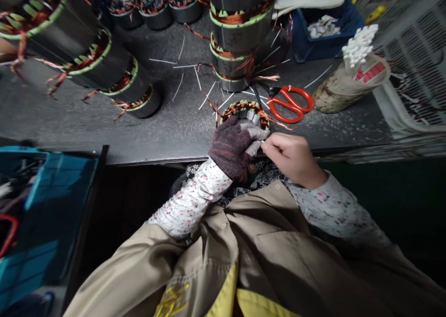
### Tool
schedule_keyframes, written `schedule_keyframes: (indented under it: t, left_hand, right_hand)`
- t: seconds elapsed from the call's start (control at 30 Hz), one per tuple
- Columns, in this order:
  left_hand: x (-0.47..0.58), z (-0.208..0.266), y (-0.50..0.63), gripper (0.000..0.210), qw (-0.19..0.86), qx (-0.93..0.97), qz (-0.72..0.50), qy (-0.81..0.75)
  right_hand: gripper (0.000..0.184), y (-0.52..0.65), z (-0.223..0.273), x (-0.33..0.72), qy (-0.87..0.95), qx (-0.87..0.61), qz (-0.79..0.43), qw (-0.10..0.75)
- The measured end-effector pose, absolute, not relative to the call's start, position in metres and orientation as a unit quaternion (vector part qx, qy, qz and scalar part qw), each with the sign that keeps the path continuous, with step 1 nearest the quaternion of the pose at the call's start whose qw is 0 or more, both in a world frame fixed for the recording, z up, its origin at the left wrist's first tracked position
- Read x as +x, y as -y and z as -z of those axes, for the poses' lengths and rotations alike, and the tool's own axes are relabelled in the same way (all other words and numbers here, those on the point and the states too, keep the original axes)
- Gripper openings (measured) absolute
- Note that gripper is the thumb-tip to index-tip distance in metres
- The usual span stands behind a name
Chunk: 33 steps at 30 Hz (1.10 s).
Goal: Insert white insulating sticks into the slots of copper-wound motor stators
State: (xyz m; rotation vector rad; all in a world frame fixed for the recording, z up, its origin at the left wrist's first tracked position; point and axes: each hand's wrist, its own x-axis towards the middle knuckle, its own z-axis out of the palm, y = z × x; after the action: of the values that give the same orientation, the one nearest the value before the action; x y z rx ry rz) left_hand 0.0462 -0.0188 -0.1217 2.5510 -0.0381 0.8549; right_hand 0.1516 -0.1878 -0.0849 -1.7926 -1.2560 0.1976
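A motor stator (244,107) with copper windings and a green-edged rim sits at the bench's front edge. My left hand (232,145), in a dark knitted glove with pale fingertips, is closed over its near side and grips it. My bare right hand (292,156) is at the stator's right near edge, thumb and forefinger pinched together. A small white tip shows between those fingers; its kind cannot be made out. Red-handled scissors (291,104) lie just beyond my right hand. Copper wire ends stick out from the stator on both sides.
Stacked stators stand at the left (132,87) and behind the middle (232,42). Loose white strips (198,77) are scattered over the bench (167,135). To the right are a cylinder holding white sticks (334,87), a blue bin (303,42) and a pale plastic basket (400,108).
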Motion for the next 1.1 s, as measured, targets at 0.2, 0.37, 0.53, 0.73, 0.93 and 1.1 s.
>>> schedule_keyframes:
  t: [0.2,0.37,0.53,0.73,0.93,1.1]
  left_hand:
    - [0.041,0.124,0.022,0.033,0.248,0.91,-0.331,-0.001]
    - [0.038,0.12,0.023,0.063,0.261,0.919,-0.293,-0.046]
    - [0.046,0.126,0.041,0.064,0.226,0.923,-0.305,-0.062]
    - [0.042,0.132,0.049,0.062,0.217,0.927,-0.303,-0.051]
    - [0.021,0.094,0.007,0.03,0.025,0.944,-0.311,0.11]
    - [0.03,0.064,-0.025,0.031,0.065,0.967,-0.166,0.182]
  right_hand:
    - [0.032,0.201,0.074,0.162,0.47,-0.598,-0.211,0.614]
    - [0.048,0.205,0.078,0.158,0.373,-0.567,-0.31,0.666]
    - [0.04,0.182,0.069,0.163,0.324,-0.544,-0.194,0.75]
    - [0.041,0.131,0.097,0.174,0.366,-0.627,-0.083,0.683]
    - [0.016,0.167,0.131,0.176,0.567,-0.689,0.08,0.445]
    - [0.008,0.168,0.15,0.183,0.571,-0.678,0.053,0.46]
